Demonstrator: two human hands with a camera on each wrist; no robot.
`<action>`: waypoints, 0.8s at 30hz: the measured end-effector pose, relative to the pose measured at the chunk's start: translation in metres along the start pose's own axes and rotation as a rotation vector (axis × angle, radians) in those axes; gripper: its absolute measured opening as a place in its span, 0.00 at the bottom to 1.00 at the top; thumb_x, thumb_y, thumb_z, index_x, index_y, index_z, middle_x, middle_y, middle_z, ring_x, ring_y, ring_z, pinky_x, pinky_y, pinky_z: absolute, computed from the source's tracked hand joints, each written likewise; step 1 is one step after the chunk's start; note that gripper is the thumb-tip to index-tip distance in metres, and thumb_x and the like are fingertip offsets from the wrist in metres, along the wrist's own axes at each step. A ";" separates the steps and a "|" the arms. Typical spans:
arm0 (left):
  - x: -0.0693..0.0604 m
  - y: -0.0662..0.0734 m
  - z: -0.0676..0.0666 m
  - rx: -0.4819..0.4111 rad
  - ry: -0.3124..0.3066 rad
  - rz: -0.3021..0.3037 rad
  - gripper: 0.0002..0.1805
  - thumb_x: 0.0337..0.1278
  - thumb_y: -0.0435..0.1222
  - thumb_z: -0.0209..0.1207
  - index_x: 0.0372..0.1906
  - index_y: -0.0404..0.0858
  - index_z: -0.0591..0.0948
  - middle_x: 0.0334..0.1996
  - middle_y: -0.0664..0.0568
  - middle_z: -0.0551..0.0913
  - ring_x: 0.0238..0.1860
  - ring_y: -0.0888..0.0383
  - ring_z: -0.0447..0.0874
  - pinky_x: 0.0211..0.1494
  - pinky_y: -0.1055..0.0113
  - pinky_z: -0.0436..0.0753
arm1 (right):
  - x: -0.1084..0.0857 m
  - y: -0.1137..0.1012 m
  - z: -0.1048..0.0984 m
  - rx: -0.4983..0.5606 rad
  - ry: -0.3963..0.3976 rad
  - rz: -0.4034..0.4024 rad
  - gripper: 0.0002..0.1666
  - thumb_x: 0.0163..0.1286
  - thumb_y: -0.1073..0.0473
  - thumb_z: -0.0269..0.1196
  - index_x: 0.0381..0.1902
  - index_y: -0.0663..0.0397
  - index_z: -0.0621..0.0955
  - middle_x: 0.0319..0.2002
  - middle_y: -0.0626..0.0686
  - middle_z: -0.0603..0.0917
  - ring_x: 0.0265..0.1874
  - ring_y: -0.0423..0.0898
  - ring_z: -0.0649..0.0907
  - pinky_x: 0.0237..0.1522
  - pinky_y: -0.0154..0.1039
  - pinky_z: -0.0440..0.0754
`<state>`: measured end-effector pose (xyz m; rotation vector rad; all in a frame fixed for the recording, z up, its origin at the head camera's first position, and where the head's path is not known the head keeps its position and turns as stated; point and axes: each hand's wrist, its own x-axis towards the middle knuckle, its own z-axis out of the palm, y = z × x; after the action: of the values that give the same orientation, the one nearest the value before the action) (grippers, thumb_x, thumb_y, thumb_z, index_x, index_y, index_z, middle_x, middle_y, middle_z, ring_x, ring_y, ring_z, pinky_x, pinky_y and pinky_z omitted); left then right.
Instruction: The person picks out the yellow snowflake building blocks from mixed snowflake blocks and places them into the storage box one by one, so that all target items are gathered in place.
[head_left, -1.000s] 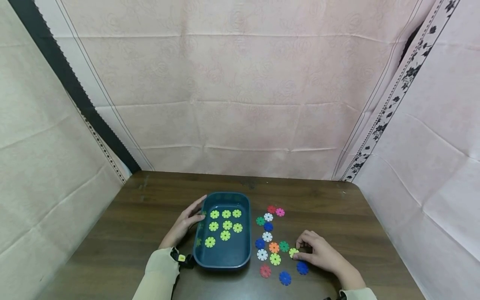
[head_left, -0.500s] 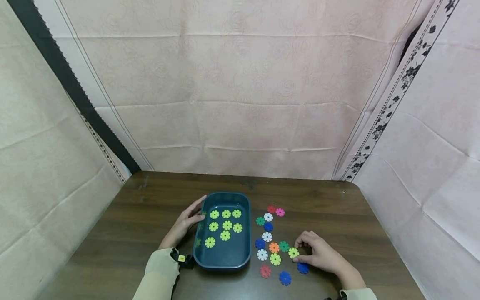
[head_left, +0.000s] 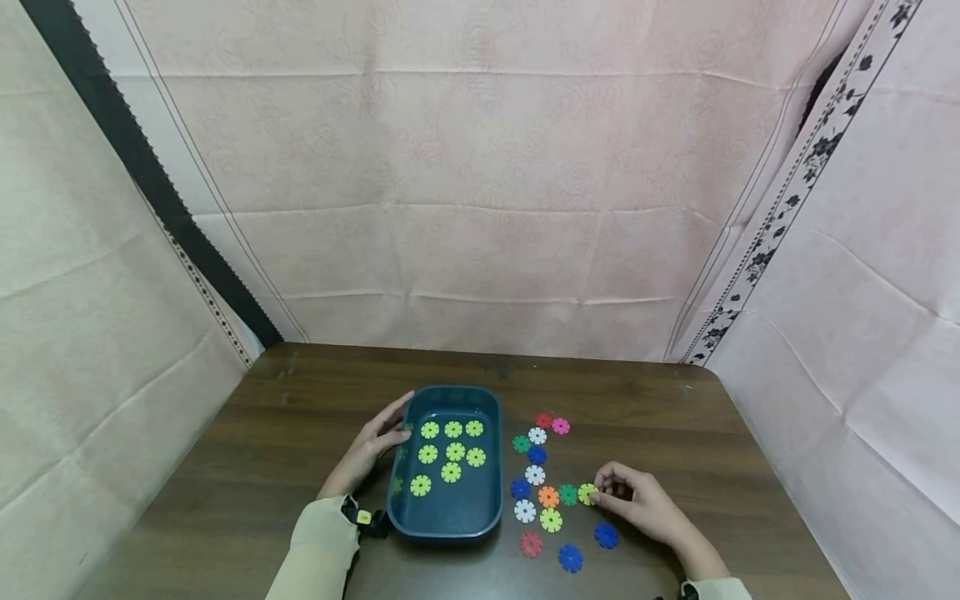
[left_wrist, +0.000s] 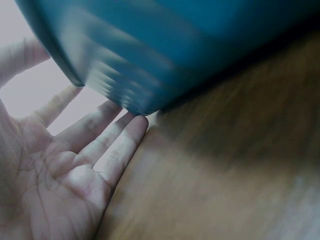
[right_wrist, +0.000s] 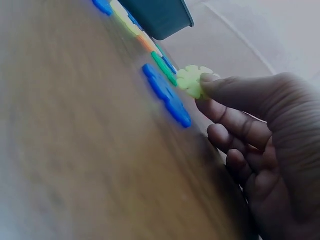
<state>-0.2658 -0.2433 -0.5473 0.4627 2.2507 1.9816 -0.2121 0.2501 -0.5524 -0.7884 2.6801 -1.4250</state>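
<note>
A yellow-green notched plastic disc point(head_left: 587, 494) is pinched between the thumb and forefinger of my right hand point(head_left: 637, 504). The right wrist view shows this disc point(right_wrist: 194, 81) raised on edge above the table, the other fingers curled beneath. My left hand point(head_left: 367, 450) lies against the left side of a dark teal tray point(head_left: 445, 521), thumb at the rim. In the left wrist view its fingers point(left_wrist: 117, 145) are straight and touch the tray's outer wall point(left_wrist: 200, 50). Several yellow-green discs point(head_left: 451, 472) lie flat inside the tray.
Loose discs lie on the wooden table point(head_left: 300, 467) right of the tray: a green one point(head_left: 567, 495), an orange one point(head_left: 549, 497), a yellow-green one point(head_left: 551, 521), several blue point(head_left: 571, 558), white and red ones, and a pink one point(head_left: 560, 426). Pale cloth point(head_left: 480, 250) hangs around the table.
My right hand has gripped the yellow-green disc and shifted slightly up and away from the blue disc, which now shows whole. The left hand and the tray stay put.
</note>
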 end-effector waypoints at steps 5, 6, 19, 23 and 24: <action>-0.002 0.001 0.000 -0.001 0.008 -0.008 0.35 0.71 0.38 0.57 0.78 0.58 0.62 0.74 0.51 0.65 0.74 0.47 0.61 0.75 0.39 0.55 | 0.000 -0.001 0.002 0.012 0.022 0.012 0.06 0.69 0.51 0.68 0.39 0.41 0.81 0.31 0.43 0.83 0.28 0.40 0.80 0.28 0.35 0.79; -0.003 0.001 0.000 -0.004 0.009 -0.010 0.35 0.71 0.39 0.58 0.78 0.60 0.62 0.74 0.52 0.64 0.74 0.47 0.60 0.75 0.40 0.55 | 0.000 -0.001 0.003 0.010 0.026 0.004 0.06 0.69 0.52 0.68 0.39 0.41 0.81 0.31 0.43 0.83 0.28 0.40 0.80 0.28 0.35 0.78; -0.002 0.002 0.000 -0.011 0.000 -0.028 0.35 0.71 0.37 0.57 0.78 0.61 0.62 0.75 0.54 0.63 0.75 0.47 0.57 0.74 0.37 0.54 | 0.011 -0.030 0.003 0.076 0.082 0.043 0.04 0.69 0.62 0.68 0.39 0.51 0.82 0.33 0.50 0.86 0.32 0.46 0.84 0.32 0.37 0.82; -0.002 0.001 0.000 -0.009 -0.002 -0.020 0.35 0.71 0.37 0.57 0.78 0.60 0.61 0.75 0.53 0.62 0.76 0.47 0.56 0.74 0.37 0.54 | 0.017 -0.022 0.004 0.072 0.058 0.010 0.04 0.69 0.57 0.68 0.39 0.45 0.82 0.33 0.46 0.85 0.31 0.45 0.83 0.31 0.37 0.82; -0.002 0.002 0.000 -0.007 -0.004 -0.015 0.35 0.71 0.37 0.57 0.78 0.60 0.61 0.76 0.53 0.61 0.76 0.46 0.56 0.74 0.37 0.54 | 0.019 -0.018 0.005 0.070 0.055 -0.001 0.04 0.69 0.56 0.68 0.39 0.43 0.82 0.33 0.45 0.85 0.31 0.45 0.82 0.31 0.37 0.81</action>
<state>-0.2639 -0.2437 -0.5460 0.4472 2.2369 1.9789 -0.2202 0.2297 -0.5374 -0.7570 2.6527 -1.5534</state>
